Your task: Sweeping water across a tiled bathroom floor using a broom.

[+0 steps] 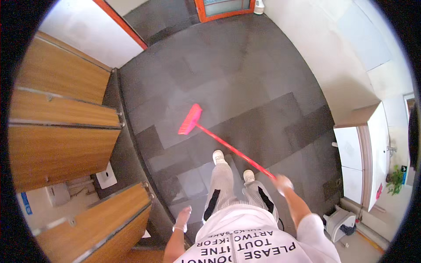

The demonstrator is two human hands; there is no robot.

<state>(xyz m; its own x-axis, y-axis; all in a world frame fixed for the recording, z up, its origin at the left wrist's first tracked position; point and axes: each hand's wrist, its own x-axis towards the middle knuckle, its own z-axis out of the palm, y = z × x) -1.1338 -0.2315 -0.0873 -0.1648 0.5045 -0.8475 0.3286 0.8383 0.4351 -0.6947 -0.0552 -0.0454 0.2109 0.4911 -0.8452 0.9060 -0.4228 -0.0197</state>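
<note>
My right hand (pixel 284 184) is closed around the upper end of a broom's red handle, with my arm stretched out to the right. The broom (pixel 232 149) slants forward and left, crossing in front of my feet. Its bright pink-red head (pixel 191 119) is down at the grey floor (pixel 210 83), bristles toward the left. My left hand (pixel 184 216) hangs low beside my left leg, holding nothing that I can see. Its fingers look loosely stretched out, and something white circles the wrist.
Wooden stall doors (pixel 66 153) line the left side along a dark raised ledge (pixel 127 131). On the right stand a white cabinet (pixel 351 149) and a grey-white bin (pixel 339 222). A white jug (pixel 258 7) sits by the orange-framed door (pixel 226 16) at the far end.
</note>
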